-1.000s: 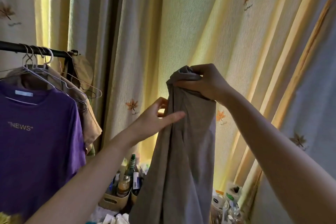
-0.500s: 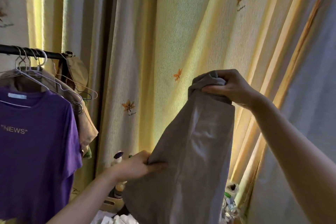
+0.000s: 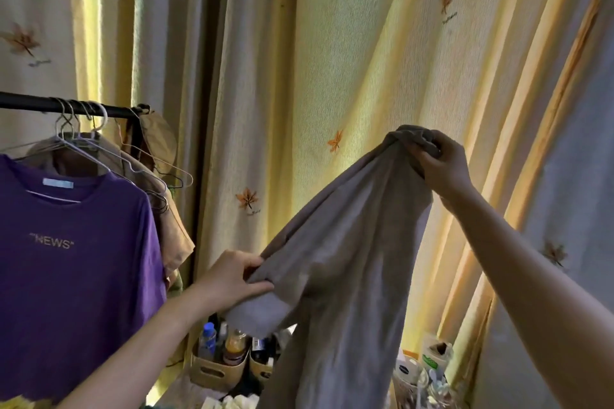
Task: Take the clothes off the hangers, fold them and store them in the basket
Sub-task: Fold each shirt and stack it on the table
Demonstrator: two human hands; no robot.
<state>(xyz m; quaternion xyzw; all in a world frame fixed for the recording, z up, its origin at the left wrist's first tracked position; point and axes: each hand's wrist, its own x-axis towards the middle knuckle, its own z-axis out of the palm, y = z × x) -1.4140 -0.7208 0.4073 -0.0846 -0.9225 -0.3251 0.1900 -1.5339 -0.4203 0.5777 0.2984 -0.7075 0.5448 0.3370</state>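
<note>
Hanging from the right hand [image 3: 442, 166], grey garment [image 3: 349, 259] is held up in front of the leaf-print curtain [image 3: 349, 60]. Its top end is bunched and clenched in that hand, raised at upper right. Lower down, a sleeve-like end is pinched by the left hand [image 3: 232, 279] between thumb and fingers and drawn out to the left. Fabric is stretched diagonally between the two hands, and the remainder drops out of frame at the bottom.

Purple T-shirt [image 3: 73, 259] with "NEWS" print is hung on the black rail [image 3: 30, 102] at left, well apart from the grey garment. Tan garment [image 3: 176, 232] is hung just behind it on the same rail. Wire hangers [image 3: 71, 124] are hooked over the rail, some bare.

Below the hands, small tan caddy [image 3: 212, 372] packed with bottles [image 3: 234, 342] is seen against the curtain. Tubs [image 3: 435, 355] are seen at lower right, partly hidden by the grey fabric.
</note>
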